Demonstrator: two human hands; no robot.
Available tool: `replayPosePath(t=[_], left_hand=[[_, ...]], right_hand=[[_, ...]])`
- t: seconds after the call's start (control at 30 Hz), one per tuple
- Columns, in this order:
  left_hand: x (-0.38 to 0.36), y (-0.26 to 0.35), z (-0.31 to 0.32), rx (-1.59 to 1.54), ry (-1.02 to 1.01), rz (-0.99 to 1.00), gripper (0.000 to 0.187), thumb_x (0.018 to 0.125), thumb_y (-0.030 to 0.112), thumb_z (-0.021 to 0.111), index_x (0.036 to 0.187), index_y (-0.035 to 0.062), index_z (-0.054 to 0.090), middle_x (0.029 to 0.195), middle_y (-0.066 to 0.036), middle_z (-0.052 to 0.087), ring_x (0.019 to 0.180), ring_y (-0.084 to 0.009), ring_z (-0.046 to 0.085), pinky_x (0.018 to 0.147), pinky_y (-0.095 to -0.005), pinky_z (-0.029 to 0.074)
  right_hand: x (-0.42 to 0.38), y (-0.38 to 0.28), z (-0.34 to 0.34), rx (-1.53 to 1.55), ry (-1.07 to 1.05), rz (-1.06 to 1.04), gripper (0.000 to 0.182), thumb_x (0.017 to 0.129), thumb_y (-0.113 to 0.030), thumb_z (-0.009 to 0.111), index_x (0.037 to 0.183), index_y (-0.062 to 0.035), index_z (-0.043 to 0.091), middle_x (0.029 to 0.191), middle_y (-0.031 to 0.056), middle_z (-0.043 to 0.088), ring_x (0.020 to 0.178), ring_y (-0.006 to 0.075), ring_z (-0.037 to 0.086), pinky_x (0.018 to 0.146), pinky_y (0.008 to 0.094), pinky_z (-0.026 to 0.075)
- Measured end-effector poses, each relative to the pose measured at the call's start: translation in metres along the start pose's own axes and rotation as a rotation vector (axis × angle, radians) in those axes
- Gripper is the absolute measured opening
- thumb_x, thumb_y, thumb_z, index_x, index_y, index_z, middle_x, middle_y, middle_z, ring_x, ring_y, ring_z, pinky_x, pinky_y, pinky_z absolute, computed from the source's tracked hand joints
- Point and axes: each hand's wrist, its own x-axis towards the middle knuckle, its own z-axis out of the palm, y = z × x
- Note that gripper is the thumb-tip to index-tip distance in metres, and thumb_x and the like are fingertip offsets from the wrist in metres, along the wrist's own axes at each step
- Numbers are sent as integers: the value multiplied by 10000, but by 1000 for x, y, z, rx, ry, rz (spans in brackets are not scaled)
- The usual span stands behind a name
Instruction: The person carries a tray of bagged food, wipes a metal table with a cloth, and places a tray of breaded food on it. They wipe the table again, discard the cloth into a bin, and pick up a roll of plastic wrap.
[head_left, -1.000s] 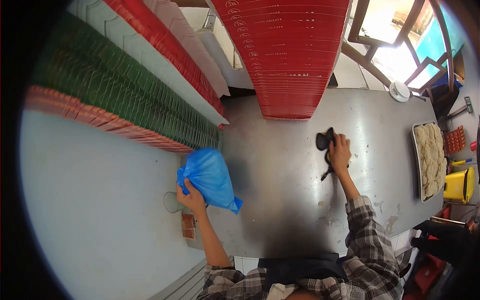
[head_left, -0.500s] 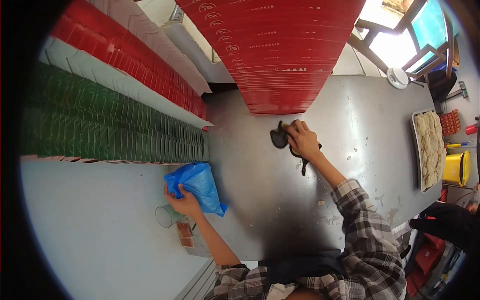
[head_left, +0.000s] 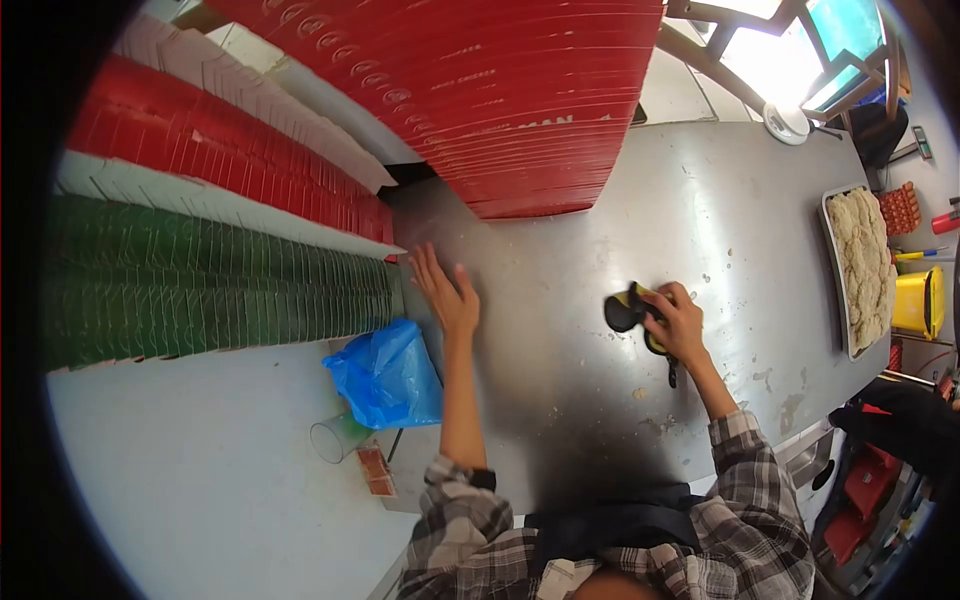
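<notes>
The grip of the right hand (head_left: 678, 325) is snug round a black-and-yellow item (head_left: 622, 315), what exactly I can't tell, on or just above the middle of the tabletop (head_left: 555, 340). Call twelve straight ahead of the wearer: the item's round black end pokes out toward nine from the knuckles, its long axis slanting from about eleven to five. The right hand has it; from the left hand (head_left: 455, 308) it lies at three o'clock, well apart. And that left hand, fingers spread wide, holds nothing; touching the metal or not, I can't say! Near it, toward seven or eight, there's the blue bag (head_left: 390, 380), contents hidden; just past that, a greenish glass (head_left: 342, 437), nothing I can make out inside. At nine, the green stack (head_left: 220, 285); at one, the red stack (head_left: 540, 140). And out between two and three, a tray (head_left: 839, 290) full of pale, lumpy mass (head_left: 864, 265)!
</notes>
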Motion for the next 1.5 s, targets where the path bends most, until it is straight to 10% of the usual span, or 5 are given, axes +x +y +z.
replayPosePath(t=[0.3,0.93,1.23,1.3,1.5], left_hand=[[-5,49,30,-293,-443,355,465,905,234,434,1324,33,408,1339,-170,436,1267,-350,376,1065,-440,275],[-86,170,55,-631,-785,567,346,905,142,397,1190,64,578,1210,-117,571,1152,-309,515,996,-393,382],[-189,186,0,-818,-893,400,382,949,183,318,1182,14,570,1184,-170,577,1140,-294,531,994,-381,387],[-183,172,-25,-829,-945,97,408,969,201,285,1180,-11,564,1198,-181,570,1156,-283,522,1009,-366,364],[-176,75,-86,-671,-271,214,544,964,383,309,1223,-55,501,1274,-195,503,1224,-340,436,1037,-428,292]], right_hand=[[-95,63,-65,-334,235,468,325,720,-73,636,1036,-148,632,961,69,539,645,210,596,547,325,491],[-128,101,-107,-410,385,505,294,781,-123,616,1075,-146,622,926,50,522,677,212,592,570,331,470],[-125,19,-52,-167,198,328,330,736,-157,651,1062,-192,618,903,28,536,719,218,598,574,346,487],[-129,7,-50,-43,61,207,316,734,-160,648,1047,-180,613,884,37,527,713,232,592,576,353,487],[-157,-21,-112,252,152,369,233,767,-121,595,997,-87,597,869,84,512,730,249,563,648,336,461]])
